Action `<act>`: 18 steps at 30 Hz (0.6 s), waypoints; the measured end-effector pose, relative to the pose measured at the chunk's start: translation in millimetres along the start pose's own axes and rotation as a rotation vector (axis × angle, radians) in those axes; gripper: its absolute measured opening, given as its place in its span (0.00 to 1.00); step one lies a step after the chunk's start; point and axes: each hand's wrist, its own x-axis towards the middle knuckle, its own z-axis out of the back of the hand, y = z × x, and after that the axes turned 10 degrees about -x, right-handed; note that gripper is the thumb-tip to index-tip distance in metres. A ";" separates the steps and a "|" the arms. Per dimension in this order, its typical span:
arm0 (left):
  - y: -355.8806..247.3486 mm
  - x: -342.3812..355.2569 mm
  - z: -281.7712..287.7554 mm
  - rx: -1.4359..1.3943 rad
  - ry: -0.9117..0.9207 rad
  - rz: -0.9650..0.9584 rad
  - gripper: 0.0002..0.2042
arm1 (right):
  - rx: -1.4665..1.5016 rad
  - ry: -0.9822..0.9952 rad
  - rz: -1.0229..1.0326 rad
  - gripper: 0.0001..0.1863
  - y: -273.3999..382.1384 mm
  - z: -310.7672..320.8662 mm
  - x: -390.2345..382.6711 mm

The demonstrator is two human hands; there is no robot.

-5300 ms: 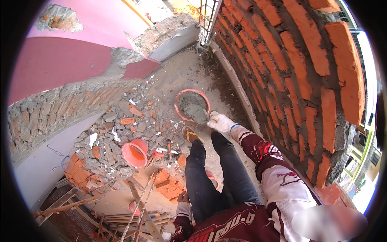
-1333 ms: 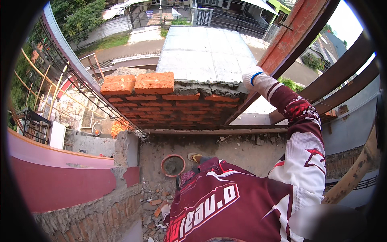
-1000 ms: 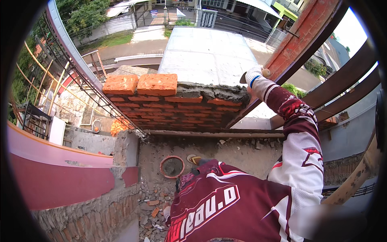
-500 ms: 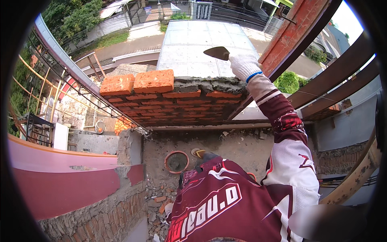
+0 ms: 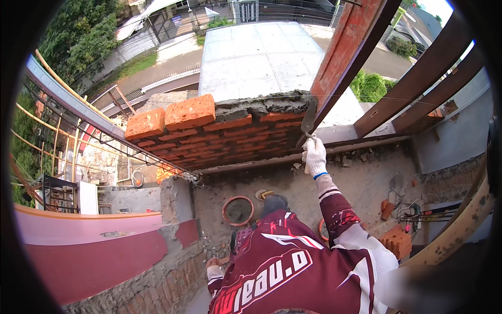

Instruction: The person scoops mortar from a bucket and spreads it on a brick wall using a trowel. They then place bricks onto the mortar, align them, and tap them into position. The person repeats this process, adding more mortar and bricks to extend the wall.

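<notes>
My right hand point(image 5: 315, 157), in a white knitted glove with a blue cuff, is closed round the handle of a trowel point(image 5: 309, 116). Its blade points up and away, against the right end of a red brick wall point(image 5: 230, 136), beside the reddish post point(image 5: 348, 57). Grey mortar point(image 5: 261, 104) lies along the right part of the wall's top. Two orange bricks, a left one point(image 5: 145, 123) and a right one point(image 5: 190, 111), sit on the top course at the left. My left hand point(image 5: 213, 262) is low beside my body near rubble; its fingers are too small to make out.
A round tub of mortar point(image 5: 238, 210) stands on the concrete floor behind the wall. Stacked bricks point(image 5: 396, 243) and tangled wire lie at the right. A thin string runs over the wall top. Beyond is a pale flat roof point(image 5: 256, 57); bamboo scaffolding stands left.
My right hand has come down and back from above the wall with the trowel, whose blade is now at the wall's right end. My left hand has shifted slightly, and the view has turned somewhat.
</notes>
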 end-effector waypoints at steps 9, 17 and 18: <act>-8.0 -13.4 12.8 0.086 -0.050 -0.068 0.11 | 0.211 0.050 -0.048 0.10 -5.5 -122.1 -6.8; 1.9 -15.9 -8.9 0.092 -0.041 -0.012 0.12 | -0.115 0.064 0.077 0.16 -3.5 -247.2 -39.0; 3.7 -15.9 -12.1 0.093 -0.041 -0.006 0.13 | -0.176 0.049 0.104 0.17 -3.1 -257.2 -40.1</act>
